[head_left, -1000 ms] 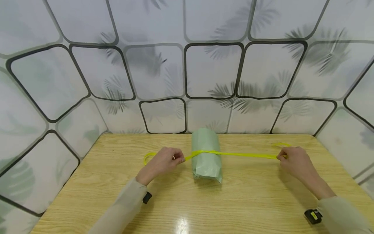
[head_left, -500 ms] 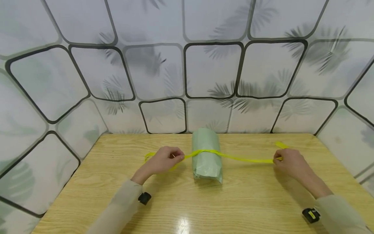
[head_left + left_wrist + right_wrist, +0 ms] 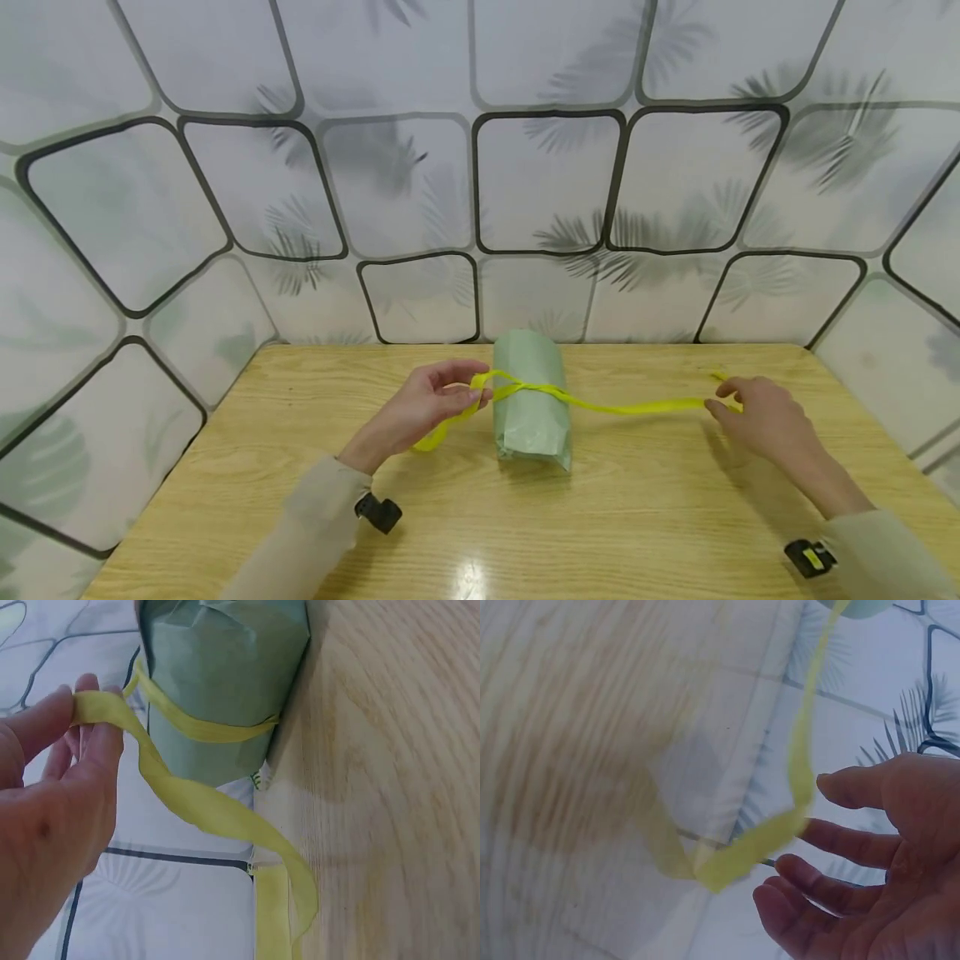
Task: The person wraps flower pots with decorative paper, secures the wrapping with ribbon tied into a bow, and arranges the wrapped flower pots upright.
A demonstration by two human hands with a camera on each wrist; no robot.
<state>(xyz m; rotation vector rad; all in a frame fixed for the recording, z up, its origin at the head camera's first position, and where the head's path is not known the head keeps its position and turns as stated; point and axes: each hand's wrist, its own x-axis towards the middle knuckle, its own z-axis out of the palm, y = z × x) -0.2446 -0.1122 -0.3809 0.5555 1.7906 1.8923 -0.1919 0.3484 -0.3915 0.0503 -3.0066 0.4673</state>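
Note:
A pale green wrapped package (image 3: 534,437), roughly cylindrical, lies at the back middle of the wooden table. Around its middle runs a yellow ribbon (image 3: 637,408), crossed on top. To the package's left, my left hand (image 3: 416,408) pinches one length of ribbon (image 3: 101,707) between thumb and fingers, its slack hanging down in a curve. Far to the right, my right hand (image 3: 776,429) has thumb and fingers spread apart. In the right wrist view the other ribbon end (image 3: 750,851) passes by the fingertips (image 3: 817,832), bent and blurred; contact there is hard to judge.
The wooden table (image 3: 570,533) extends in front of the package. Behind and at both sides stands a patterned wall covering (image 3: 547,183). A small black device (image 3: 378,511) sits at the left wrist, another black device (image 3: 810,557) at the right.
The taut ribbon on the right has slackened, and the right fingers have spread. My left hand has moved up and right towards the package, raising a bend of ribbon.

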